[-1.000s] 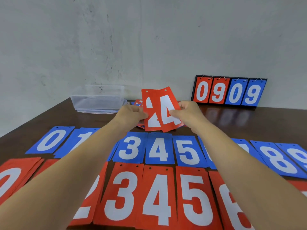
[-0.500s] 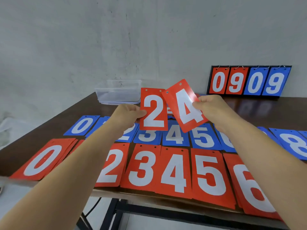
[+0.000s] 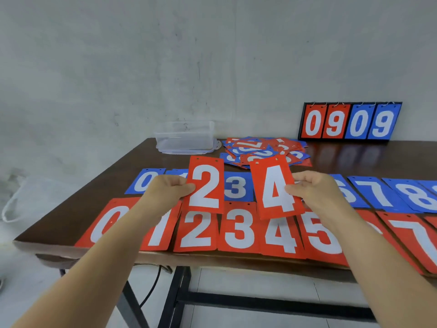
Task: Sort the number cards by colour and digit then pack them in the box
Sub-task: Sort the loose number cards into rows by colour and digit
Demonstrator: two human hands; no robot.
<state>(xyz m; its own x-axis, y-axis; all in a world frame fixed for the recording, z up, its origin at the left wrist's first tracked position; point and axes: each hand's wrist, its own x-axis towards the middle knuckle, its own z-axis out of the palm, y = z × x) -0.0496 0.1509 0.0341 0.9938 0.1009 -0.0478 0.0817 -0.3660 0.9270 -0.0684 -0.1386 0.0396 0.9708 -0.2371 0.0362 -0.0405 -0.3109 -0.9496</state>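
While half a second ago the two red cards sat edge to edge with the 4 tilted hard to the right, they are now held well apart above the surface (image 3: 99,185), and the 4 stands closer to upright. The left hand (image 3: 165,192) pinches the red 2 card (image 3: 205,185) at its left edge, thumb on the face and fingers behind, so its grip is pressed together on that card. The right hand (image 3: 316,192) pinches the red 4 card (image 3: 276,188) at its right edge in the same way, the card leaning slightly to the left at the top. Both cards hang over the sorted rows: the 2 above the red 2 in the near row, the 4 above the red 4 there.

The near red row (image 3: 238,229) runs 0 upward from the left, its cards side by side along the front edge; the blue row (image 3: 236,187) lies just behind it (partly hidden by the held cards and hands). Compared with the earlier pictures, the view has pulled back and up, so the unsorted pile (image 3: 264,150) of mixed red and blue cards now shows behind the blue row, which the hands covered before. The clear plastic box (image 3: 186,136) stands at the back left of the surface, just left of that pile, open at the top. A scoreboard stand (image 3: 350,121) reading 0 9 0 9 leans at the back right by the wall.
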